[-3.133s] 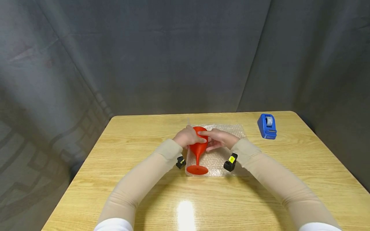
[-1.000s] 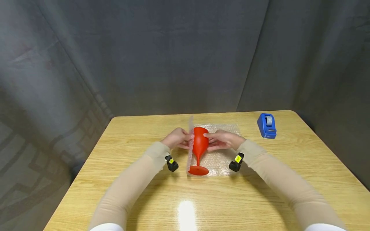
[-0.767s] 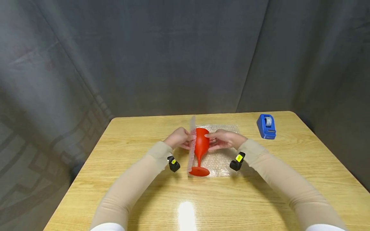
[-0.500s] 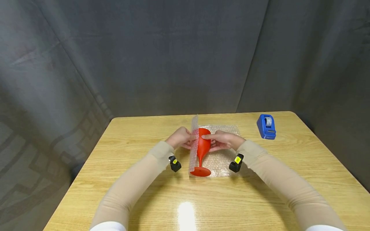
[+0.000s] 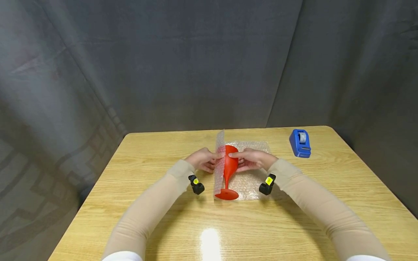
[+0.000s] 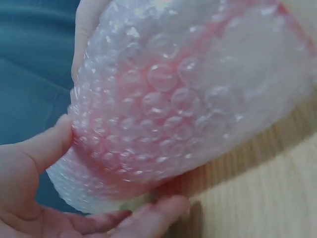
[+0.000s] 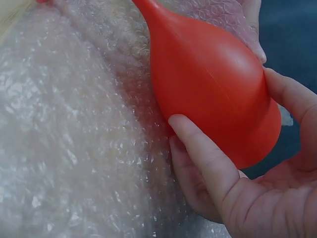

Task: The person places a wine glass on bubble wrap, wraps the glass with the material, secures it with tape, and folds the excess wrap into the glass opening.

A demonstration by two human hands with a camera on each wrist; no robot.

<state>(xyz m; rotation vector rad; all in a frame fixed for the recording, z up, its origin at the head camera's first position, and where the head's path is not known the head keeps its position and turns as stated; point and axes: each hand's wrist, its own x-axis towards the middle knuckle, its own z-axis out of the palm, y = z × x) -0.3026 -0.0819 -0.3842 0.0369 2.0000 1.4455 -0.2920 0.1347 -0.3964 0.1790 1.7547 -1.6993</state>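
A red goblet [image 5: 231, 167] lies on a sheet of bubble wrap [image 5: 245, 185], its foot toward me. The left edge of the wrap stands folded up against the goblet and covers its left side. My left hand [image 5: 203, 159] holds that fold, thumb on the wrap and fingers below; in the left wrist view, red shows through the bubbles [image 6: 163, 109]. From the other side my right hand [image 5: 254, 158] grips the bowl. The right wrist view has its thumb and fingertips on the bare red bowl [image 7: 213, 84]; part of the fingers is hidden under it.
A blue tape dispenser [image 5: 299, 144] with a roll of clear tape stands at the back right of the wooden table [image 5: 183, 232]. Dark grey curtains [image 5: 196, 72] hang behind and beside the table. Flat bubble wrap extends to the right of the goblet.
My left hand has gone from the goblet's bowl to the wrap's left edge and folded it up over the goblet's left side. The goblet has shifted slightly right, with my right hand on it.
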